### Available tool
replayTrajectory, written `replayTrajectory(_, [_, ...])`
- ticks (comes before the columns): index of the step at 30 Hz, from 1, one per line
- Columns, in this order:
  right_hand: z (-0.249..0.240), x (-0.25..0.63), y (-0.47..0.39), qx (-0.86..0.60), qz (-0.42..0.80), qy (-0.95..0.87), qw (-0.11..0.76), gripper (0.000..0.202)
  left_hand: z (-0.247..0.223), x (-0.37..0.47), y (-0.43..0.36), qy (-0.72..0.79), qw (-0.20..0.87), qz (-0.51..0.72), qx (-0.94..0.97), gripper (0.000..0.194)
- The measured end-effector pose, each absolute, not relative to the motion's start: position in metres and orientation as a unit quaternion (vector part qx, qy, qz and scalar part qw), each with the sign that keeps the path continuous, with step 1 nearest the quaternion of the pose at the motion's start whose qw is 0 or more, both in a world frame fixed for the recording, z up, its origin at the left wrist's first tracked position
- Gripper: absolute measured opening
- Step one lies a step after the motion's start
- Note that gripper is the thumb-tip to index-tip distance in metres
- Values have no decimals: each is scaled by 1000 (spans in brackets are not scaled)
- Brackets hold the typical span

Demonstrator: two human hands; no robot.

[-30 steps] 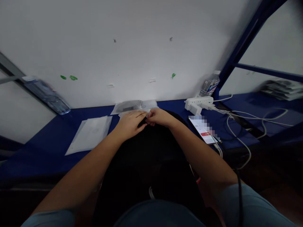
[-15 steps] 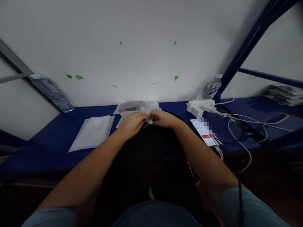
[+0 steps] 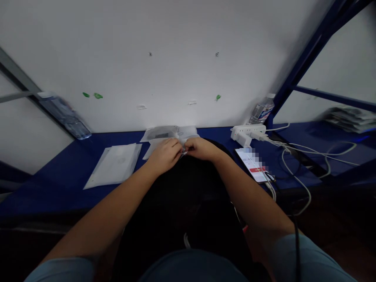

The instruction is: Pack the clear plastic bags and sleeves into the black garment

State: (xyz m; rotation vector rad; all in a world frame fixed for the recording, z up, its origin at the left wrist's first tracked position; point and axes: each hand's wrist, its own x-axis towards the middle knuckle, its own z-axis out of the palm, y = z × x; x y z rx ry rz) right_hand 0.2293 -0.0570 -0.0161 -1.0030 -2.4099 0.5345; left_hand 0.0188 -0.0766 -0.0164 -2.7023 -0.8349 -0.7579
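Note:
My left hand (image 3: 167, 154) and my right hand (image 3: 201, 149) meet near the middle of the desk, fingers closed in a pinch. Between them they grip the near edge of a frosted plastic bag (image 3: 152, 149), most of which my hands cover. Just behind my fingers, more frosted bags (image 3: 161, 132) lie against the wall, one with something dark showing inside. A large black item (image 3: 190, 184) fills the space below my hands; its kind is unclear. Off to the left rests a neat stack of flat frosted bags (image 3: 114, 164).
A phone (image 3: 249, 162) lies on the blue desk (image 3: 67, 172) at right. Beyond it are a white power strip (image 3: 249, 129) with trailing cables and a labelled bottle (image 3: 263, 109). Another clear bottle (image 3: 66, 117) stands at back left. A bundle (image 3: 351, 118) sits at far right.
My left fingers have curled in slightly at the bag's edge, and the dark gap under them is less visible. My right hand stays almost in place.

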Motion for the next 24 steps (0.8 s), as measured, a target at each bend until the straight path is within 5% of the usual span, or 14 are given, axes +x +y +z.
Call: replayTrajectory(24, [-13, 221, -67, -296, 115, -880, 352, 24, -8, 13, -80, -273, 197, -304, -891, 15])
